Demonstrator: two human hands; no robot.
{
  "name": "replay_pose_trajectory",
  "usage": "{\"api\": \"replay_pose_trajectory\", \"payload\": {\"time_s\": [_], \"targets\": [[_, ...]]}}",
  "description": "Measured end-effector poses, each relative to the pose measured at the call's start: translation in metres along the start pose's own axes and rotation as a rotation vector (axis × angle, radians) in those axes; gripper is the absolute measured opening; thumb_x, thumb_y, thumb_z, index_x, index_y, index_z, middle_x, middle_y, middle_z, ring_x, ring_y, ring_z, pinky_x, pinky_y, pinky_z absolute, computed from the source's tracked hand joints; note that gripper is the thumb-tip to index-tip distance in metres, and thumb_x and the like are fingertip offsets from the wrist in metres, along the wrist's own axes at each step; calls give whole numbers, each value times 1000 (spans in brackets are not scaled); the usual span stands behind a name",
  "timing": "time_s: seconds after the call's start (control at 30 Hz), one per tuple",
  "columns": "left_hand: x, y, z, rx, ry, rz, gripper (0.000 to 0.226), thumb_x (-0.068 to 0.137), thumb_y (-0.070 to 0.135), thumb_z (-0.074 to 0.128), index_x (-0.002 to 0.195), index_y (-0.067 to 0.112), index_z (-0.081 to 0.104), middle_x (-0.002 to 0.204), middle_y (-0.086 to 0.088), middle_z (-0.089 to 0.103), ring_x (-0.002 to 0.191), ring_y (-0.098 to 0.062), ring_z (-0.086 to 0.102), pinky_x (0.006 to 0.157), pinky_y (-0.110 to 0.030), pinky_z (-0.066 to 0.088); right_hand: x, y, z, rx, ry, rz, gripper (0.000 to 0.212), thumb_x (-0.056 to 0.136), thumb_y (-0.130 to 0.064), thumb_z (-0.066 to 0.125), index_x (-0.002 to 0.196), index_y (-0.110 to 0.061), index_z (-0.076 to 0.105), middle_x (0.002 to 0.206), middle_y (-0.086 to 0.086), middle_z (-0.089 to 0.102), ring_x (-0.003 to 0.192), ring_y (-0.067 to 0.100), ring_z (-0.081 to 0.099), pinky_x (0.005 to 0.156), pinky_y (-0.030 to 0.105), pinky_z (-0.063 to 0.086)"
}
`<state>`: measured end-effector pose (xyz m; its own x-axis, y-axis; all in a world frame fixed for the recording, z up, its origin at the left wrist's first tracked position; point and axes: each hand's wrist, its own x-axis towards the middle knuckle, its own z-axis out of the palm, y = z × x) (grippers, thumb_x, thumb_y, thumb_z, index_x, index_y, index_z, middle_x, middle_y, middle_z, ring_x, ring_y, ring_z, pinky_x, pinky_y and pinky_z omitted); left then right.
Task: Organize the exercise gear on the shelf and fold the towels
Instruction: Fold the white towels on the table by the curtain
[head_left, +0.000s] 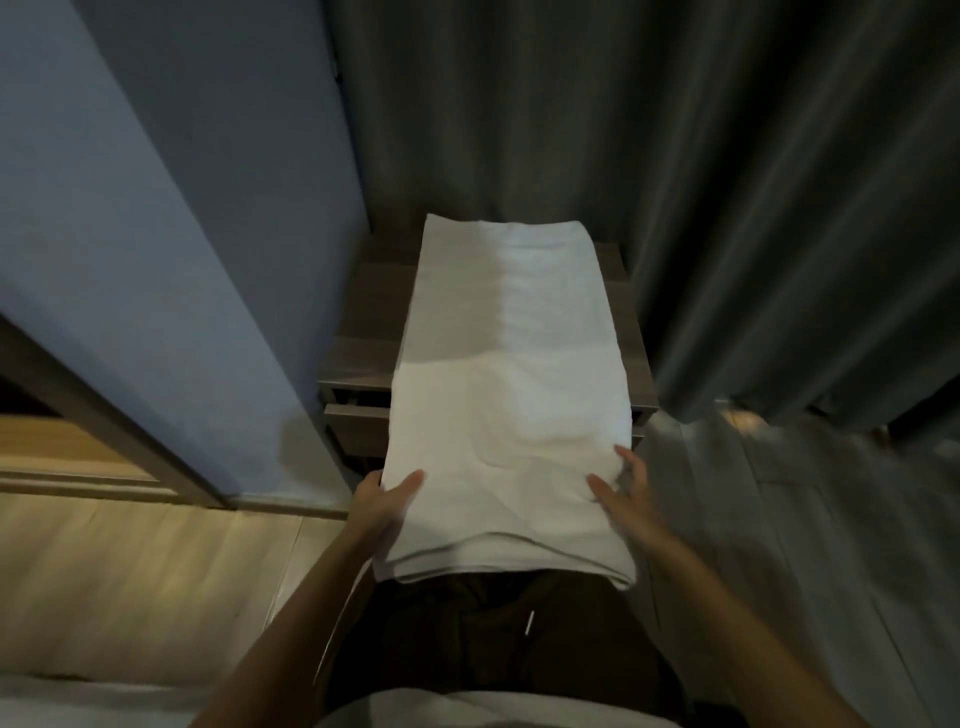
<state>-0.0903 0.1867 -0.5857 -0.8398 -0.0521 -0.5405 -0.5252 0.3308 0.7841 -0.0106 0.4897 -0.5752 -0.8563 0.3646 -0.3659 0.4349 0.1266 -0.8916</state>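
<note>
Two hands (L (387, 501), R (621, 491)) on white towel (509, 415), over shelf (358, 332)

Grey curtain (727, 182) hangs beside blue wall (156, 208), above wood floor (130, 571).

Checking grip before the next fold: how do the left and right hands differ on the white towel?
The left hand grips the white towel at its left edge, thumb on top and fingers hidden beneath; the right hand lies on top near the right edge, fingers spread, apparently pressing rather than pinching. The left hand sits slightly nearer the person than the right. Both touch the towel's near end, which overhangs the wooden stand.
</note>
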Motion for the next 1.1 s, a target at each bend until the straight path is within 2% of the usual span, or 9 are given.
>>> {"api": "replay_pose_trajectory", "payload": {"time_s": [0.2, 0.3, 0.37, 0.47, 0.6, 0.73, 0.87, 1.0, 1.1], "targets": [[-10, 15, -22, -83, -63, 127, 55, 82, 42, 69, 125, 15, 46, 107, 1, 59, 91, -13, 58, 64, -24, 47, -13, -23, -25, 94, 72, -23, 51, 73, -25, 80, 115, -37, 54, 121, -6, 48, 107, 19, 51, 75, 29, 50], [-17, 12, -28, -108, -55, 164, 59, 81, 36, 71, 129, 16, 45, 115, -3, 57, 95, -16, 59, 69, -27, 51, -24, -25, -35, 182, -1, 72, 54, 74, -16, 77, 119, -34, 54, 125, -5, 44, 107, 20, 49, 77, 35, 51], [-21, 5, -27, -80, -92, 107, 60, 81, 36, 71, 131, 13, 46, 121, -8, 56, 100, -21, 60, 78, -32, 53, -29, -19, -34, 176, -36, 132, 56, 81, -7, 70, 128, -28, 49, 133, 3, 41, 117, 31, 47, 88, 48, 50], [-30, -6, -25, 134, -143, 5, 55, 81, 47, 68, 119, 9, 58, 114, -9, 60, 98, -23, 59, 78, -30, 51, -35, -11, -26, 42, 38, 99, 51, 92, -1, 54, 137, -20, 39, 138, 16, 39, 116, 35, 48, 90, 50, 49], [-41, -5, -25, 105, -136, 71, 39, 85, 44, 65, 112, 15, 60, 98, 0, 64, 85, -12, 60, 62, -23, 47, -33, -18, -23, 104, 89, 145, 40, 94, -22, 58, 131, -13, 46, 128, 14, 52, 101, 26, 55, 81, 40, 49], [-45, 8, -33, -179, -209, 139, 50, 85, 36, 66, 128, 15, 51, 119, -5, 62, 104, -21, 61, 85, -33, 52, -21, -20, -35, 158, 145, 296, 43, 78, -37, 76, 108, -8, 64, 108, 12, 65, 94, 29, 62, 85, 41, 51], [-48, -5, -35, 144, -107, 112, 45, 87, 37, 65, 121, 11, 51, 109, -3, 59, 94, -18, 58, 76, -31, 48, -25, 2, -26, -24, 302, 119, 30, 84, -19, 70, 107, -10, 52, 110, 15, 60, 95, 28, 58, 77, 36, 46], [-52, -26, -32, 300, 81, 148, 53, 85, 29, 69, 126, 3, 48, 122, -19, 57, 107, -31, 56, 89, -40, 47, -39, 20, -20, -240, 158, -24, 55, 86, -9, 63, 130, -25, 34, 121, 10, 51, 107, 29, 53, 87, 43, 48], [-63, -28, -40, 411, 129, 362, 69, 81, 21, 75, 139, 7, 40, 125, -18, 54, 104, -29, 55, 83, -35, 45, -54, 18, -29, -470, 52, -240, 58, 83, -9, 67, 131, -34, 46, 142, 2, 35, 129, 24, 37, 102, 42, 37]]}}
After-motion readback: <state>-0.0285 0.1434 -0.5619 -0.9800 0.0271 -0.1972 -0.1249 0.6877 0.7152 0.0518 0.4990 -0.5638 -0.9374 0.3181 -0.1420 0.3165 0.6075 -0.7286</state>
